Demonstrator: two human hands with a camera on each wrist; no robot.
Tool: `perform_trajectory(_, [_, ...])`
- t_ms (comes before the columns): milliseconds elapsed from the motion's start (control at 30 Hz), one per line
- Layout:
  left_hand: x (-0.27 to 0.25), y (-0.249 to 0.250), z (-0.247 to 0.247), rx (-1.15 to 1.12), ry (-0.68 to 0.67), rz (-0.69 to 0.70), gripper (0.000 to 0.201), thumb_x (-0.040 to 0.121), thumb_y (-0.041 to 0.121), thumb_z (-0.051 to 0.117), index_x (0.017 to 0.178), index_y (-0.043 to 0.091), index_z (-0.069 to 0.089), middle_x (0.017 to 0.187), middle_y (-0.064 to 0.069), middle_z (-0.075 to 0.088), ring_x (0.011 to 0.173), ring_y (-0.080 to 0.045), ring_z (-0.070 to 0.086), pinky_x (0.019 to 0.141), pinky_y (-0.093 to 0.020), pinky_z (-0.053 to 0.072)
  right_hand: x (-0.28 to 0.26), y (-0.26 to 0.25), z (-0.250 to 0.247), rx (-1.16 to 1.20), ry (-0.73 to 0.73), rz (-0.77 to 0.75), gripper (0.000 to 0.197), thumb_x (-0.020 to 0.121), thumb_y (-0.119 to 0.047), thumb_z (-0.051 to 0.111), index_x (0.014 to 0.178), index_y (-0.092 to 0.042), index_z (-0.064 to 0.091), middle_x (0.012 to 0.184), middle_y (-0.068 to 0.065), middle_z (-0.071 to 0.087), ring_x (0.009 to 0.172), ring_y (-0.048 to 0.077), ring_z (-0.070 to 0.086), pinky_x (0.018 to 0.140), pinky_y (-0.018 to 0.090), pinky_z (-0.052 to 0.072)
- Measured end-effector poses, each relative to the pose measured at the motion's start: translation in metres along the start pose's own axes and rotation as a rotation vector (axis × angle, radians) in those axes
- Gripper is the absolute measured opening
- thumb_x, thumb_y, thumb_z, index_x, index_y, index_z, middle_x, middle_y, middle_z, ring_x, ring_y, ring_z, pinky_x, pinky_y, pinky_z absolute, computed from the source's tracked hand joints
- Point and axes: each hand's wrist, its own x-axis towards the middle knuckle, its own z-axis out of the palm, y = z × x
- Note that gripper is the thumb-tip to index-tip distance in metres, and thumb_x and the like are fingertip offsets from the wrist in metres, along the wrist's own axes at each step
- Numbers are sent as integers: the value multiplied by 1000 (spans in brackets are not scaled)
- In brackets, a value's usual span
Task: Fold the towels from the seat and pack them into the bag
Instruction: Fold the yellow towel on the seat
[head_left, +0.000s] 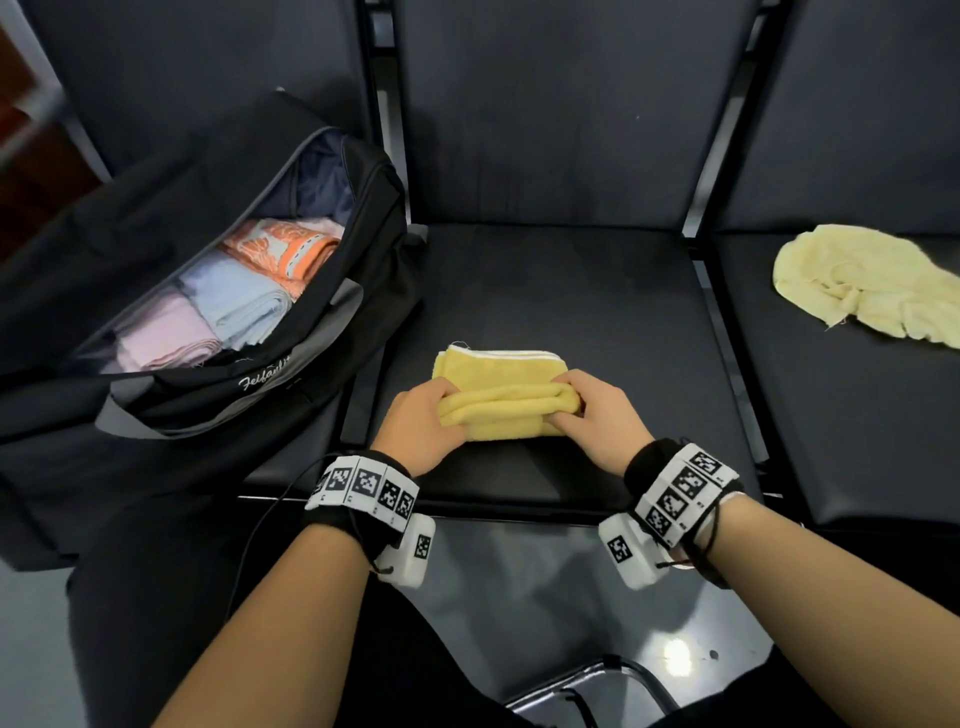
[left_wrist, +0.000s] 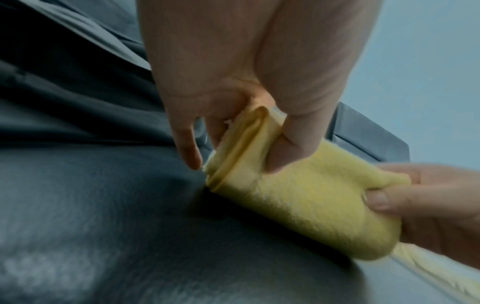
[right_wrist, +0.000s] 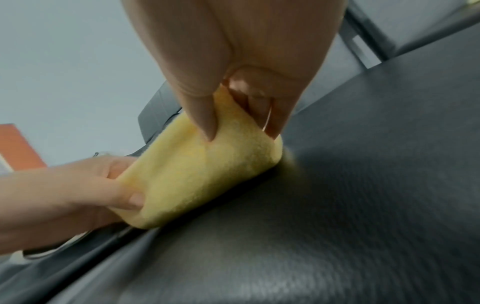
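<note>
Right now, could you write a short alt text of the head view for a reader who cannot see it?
Two hands, left hand and right hand, grip a folded yellow towel on a dark seat. An open black bag with folded towels is at left; a crumpled pale towel lies at right.

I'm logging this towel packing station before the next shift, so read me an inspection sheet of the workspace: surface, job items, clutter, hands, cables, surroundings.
Surface: dark padded middle seat, bearing the towel being folded.
Job's things: bright yellow terry towel, partly folded, near edge lifted; pale yellow crumpled towel unfolded on the seat to the right; black zip-top duffel bag open on the left seat, holding folded orange patterned towel, light blue towel and pink towel.
Clutter: nothing seen.
Grippers: left hand and right hand each pinch an end of the bright yellow towel's lifted fold.
Cables: thin black cable running from the left wristband.
Surroundings: dark seat backs; glossy grey floor.
</note>
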Motion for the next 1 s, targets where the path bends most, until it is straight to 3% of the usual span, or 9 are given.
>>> perform_trajectory(67, [4, -3, 1, -103, 43, -7, 18, 76, 17, 72, 92, 20, 62, 79, 0, 65, 72, -14, 59, 61, -28, 47, 2, 4, -4, 40, 29, 30, 19, 89, -23, 69, 106, -24, 61, 92, -10, 64, 86, 2, 58, 70, 11, 40])
perform_trajectory(200, [10, -6, 8, -237, 42, -42, 12, 85, 24, 73, 85, 22, 61, 79, 1, 65, 70, -13, 56, 67, -32, 47, 5, 13, -9, 123, 56, 123, 19, 91, -26, 67, 108, -18, 63, 96, -5, 65, 90, 13, 59, 77, 28, 45])
perform_trajectory(333, [14, -8, 16, -250, 46, -73, 23, 90, 29, 68, 85, 8, 59, 73, 2, 56, 66, -13, 49, 64, -32, 42, 5, 18, -7, 131, 75, 145, 17, 90, -31, 68, 103, -21, 63, 90, -10, 63, 85, 10, 58, 71, 25, 41])
perform_trajectory(533, [17, -5, 23, -180, 163, -131, 32, 90, 34, 66, 76, 10, 51, 69, 1, 47, 64, -16, 42, 61, -33, 38, 11, 26, -1, 153, 60, 266, 34, 86, -39, 72, 115, -24, 62, 98, -9, 63, 94, 14, 59, 75, 25, 44])
perform_trajectory(633, [21, -3, 26, -105, 167, -165, 32, 91, 35, 65, 75, 12, 51, 68, 1, 47, 65, -17, 44, 60, -33, 36, 14, 28, -1, 118, 11, 300, 54, 87, -41, 71, 136, -29, 52, 117, -5, 59, 109, 16, 56, 90, 29, 44])
perform_trajectory(700, [23, -3, 27, -74, 175, -183, 32, 91, 35, 65, 74, 12, 50, 67, 2, 47, 66, -18, 45, 60, -33, 35, 18, 26, -4, 100, -46, 312, 59, 88, -41, 70, 141, -29, 48, 124, -6, 56, 115, 15, 54, 99, 33, 45])
perform_trajectory(800, [25, -4, 30, -68, 192, -209, 28, 90, 34, 66, 80, 9, 57, 70, 2, 53, 71, -20, 51, 60, -32, 37, 25, 24, -6, 74, -116, 306, 39, 89, -37, 69, 123, -19, 62, 115, 1, 66, 110, 22, 61, 96, 41, 50])
perform_trajectory(900, [23, -5, 32, -105, 208, -241, 19, 86, 33, 69, 85, 17, 59, 75, 4, 58, 74, -18, 56, 62, -29, 38, 27, 21, -5, 15, -152, 299, 27, 88, -35, 71, 102, -13, 63, 100, 9, 66, 97, 26, 62, 86, 40, 50])
perform_trajectory(1000, [20, -5, 31, -161, 203, -281, 18, 83, 31, 71, 90, 24, 56, 81, 5, 60, 74, -14, 58, 61, -27, 41, 26, 19, -3, -5, -164, 290, 23, 87, -33, 72, 96, -15, 62, 90, 3, 61, 88, 21, 58, 79, 35, 46])
